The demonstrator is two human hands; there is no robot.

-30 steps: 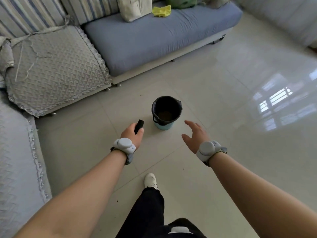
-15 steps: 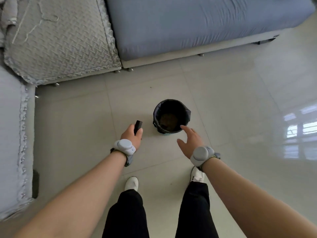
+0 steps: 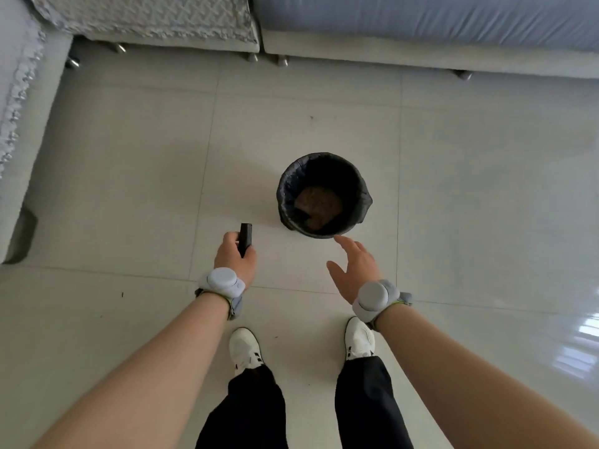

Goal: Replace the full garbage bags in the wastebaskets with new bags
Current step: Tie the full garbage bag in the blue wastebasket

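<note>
Black liner (image 3: 324, 171) loaded; right grip (image 3: 356, 268) apart near wastebasket (image 3: 364, 202) rim, left grip (image 3: 235, 259) clamped on bag roll (image 3: 246, 233). One-handed yank could tear, spill.

Glossy pale tiled floor (image 3: 129, 176) mirrors window light at right; grey-blue sofa (image 3: 421, 17) lines the far edge.

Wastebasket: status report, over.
Left hand grips black bag roll. Right hand open, fingers beside wastebasket rim. Old bag not yet pulled, brown waste inside. Nothing blocks the reach.
</note>
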